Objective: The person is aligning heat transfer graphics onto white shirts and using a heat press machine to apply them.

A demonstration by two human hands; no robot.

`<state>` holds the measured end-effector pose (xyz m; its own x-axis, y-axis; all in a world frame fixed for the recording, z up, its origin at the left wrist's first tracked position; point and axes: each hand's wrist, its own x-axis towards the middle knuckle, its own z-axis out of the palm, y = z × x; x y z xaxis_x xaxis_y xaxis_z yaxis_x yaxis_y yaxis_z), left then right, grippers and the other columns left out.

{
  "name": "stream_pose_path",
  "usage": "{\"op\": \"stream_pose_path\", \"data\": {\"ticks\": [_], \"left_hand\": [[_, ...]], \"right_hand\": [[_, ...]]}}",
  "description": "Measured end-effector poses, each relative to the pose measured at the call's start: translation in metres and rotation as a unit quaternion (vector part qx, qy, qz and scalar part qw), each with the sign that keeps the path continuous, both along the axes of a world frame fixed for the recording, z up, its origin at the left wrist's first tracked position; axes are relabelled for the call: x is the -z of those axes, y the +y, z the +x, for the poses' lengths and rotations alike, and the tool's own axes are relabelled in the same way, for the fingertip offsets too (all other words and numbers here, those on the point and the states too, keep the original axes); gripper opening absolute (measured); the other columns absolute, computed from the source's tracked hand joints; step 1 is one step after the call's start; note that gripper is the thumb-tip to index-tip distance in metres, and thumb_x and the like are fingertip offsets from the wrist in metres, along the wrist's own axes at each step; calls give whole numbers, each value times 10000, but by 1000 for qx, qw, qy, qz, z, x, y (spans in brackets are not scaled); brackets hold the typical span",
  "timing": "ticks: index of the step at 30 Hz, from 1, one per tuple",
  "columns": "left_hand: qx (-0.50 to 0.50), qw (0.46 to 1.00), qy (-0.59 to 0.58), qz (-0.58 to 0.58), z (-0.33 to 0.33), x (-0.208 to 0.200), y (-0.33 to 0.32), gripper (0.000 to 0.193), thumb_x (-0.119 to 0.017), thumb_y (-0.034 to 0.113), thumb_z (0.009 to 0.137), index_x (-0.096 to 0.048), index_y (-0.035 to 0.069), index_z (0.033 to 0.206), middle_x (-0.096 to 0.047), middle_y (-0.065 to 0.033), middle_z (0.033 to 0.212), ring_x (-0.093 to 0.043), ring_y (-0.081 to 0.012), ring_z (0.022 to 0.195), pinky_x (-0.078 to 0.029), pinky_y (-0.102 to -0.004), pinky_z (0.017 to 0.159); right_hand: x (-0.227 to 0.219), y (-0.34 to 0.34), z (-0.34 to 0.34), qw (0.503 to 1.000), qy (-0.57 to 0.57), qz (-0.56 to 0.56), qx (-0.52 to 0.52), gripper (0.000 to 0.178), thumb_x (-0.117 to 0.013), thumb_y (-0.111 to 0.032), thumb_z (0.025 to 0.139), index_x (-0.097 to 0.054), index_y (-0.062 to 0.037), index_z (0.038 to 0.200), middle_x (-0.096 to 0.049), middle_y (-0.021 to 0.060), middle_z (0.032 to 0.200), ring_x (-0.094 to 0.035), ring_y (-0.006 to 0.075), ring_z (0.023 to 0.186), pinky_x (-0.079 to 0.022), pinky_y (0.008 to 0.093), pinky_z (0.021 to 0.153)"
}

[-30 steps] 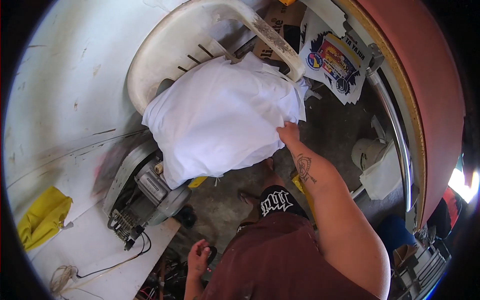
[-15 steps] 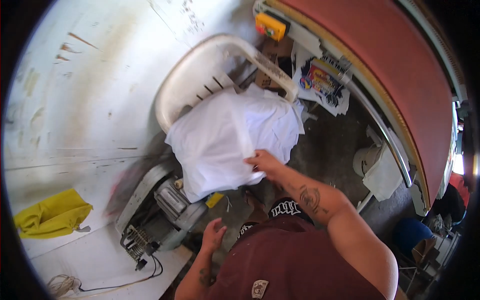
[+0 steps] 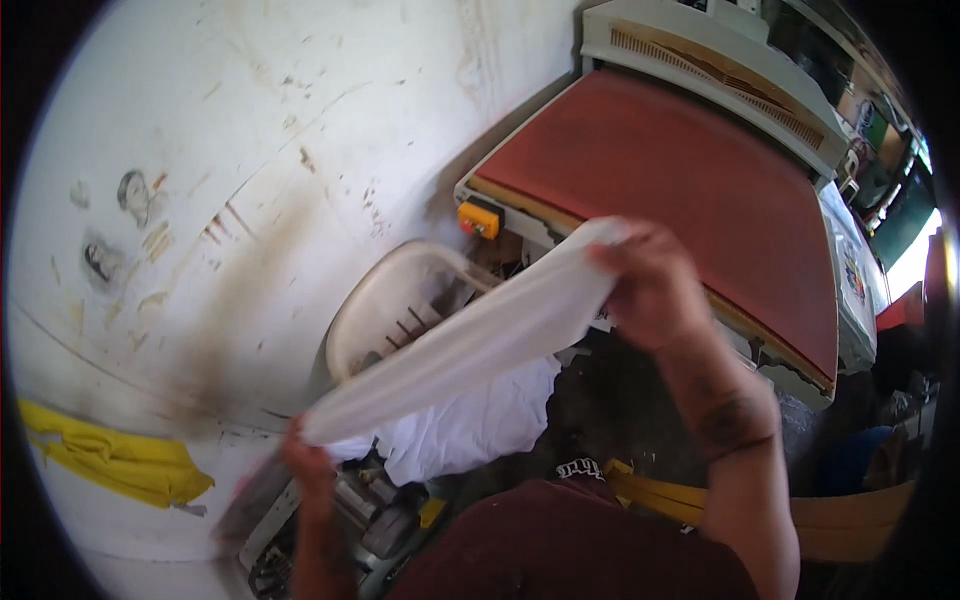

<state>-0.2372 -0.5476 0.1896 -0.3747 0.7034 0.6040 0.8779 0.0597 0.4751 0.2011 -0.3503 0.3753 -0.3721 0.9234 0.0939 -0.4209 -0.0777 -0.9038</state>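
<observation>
A white cloth [image 3: 480,330] is stretched slantwise in front of me, its sides pulled taut. My left hand [image 3: 308,462] is closed on its lower left end. Up at the right, my right hand [image 3: 655,285], slightly blurred, grips the other end. Beneath the held cloth, more white cloth [image 3: 480,425] lies heaped on a dirty white plastic chair [image 3: 362,305]. The held piece covers part of the heap and the chair.
A wide machine bed with a red pad [image 3: 680,170] stands beyond my right hand, a yellow switch box [image 3: 480,217] at its corner. A motor unit [image 3: 375,515] sits low by my left forearm. Yellow cloth [image 3: 120,460] hangs by the white wall [image 3: 300,110].
My right hand has lifted a white cloth from the heap on the chair. My left hand, formerly holding nothing, now grips its other end. The view has tilted up toward the red bed.
</observation>
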Motion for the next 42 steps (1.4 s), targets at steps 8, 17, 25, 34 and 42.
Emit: {"op": "stream_pose_path", "data": {"ticks": [8, 17, 25, 34, 42], "left_hand": [[198, 967, 98, 131, 108, -252, 188, 341, -543, 4, 773, -531, -41, 1111, -616, -154, 953, -599, -238, 879, -481, -336, 782], [126, 971, 104, 177, 285, -301, 462, 225, -542, 26, 748, -585, 39, 968, -631, -163, 908, -593, -370, 849, -482, -388, 742], [250, 949, 115, 154, 299, -219, 505, 289, -637, 8, 682, -594, 67, 962, -628, -142, 918, -600, -333, 861, -481, -369, 748], [590, 611, -226, -478, 406, 52, 432, 468, -613, 296, 893, -502, 15, 1250, -601, -87, 1123, -579, -179, 1024, -456, -302, 892], [422, 308, -849, -76, 486, 39, 501, 517, -432, 444, 938, -466, 37, 1255, -567, -106, 1216, -517, -248, 1160, -432, -411, 975]], "right_hand": [[-134, 77, 171, 924, 88, 314, 201, 190, -544, -114, 893, -602, 35, 996, -646, 117, 903, -638, 192, 798, -523, 309, 734], [-169, 287, 338, 890, -75, 331, 304, 246, -561, -199, 896, -576, 16, 1014, -618, 90, 924, -600, 180, 863, -507, 345, 771], [-43, 205, 382, 917, -8, 214, 335, 238, -555, -162, 891, -583, -10, 1072, -621, 82, 969, -590, 160, 932, -467, 330, 849], [196, 199, 283, 922, -15, -240, 303, 176, -589, -208, 897, -590, -46, 965, -600, 48, 869, -571, 175, 744, -459, 328, 656], [125, 209, 296, 969, 57, -122, 206, 189, -565, -208, 909, -634, -38, 951, -635, 59, 957, -577, 185, 883, -442, 364, 780]]}}
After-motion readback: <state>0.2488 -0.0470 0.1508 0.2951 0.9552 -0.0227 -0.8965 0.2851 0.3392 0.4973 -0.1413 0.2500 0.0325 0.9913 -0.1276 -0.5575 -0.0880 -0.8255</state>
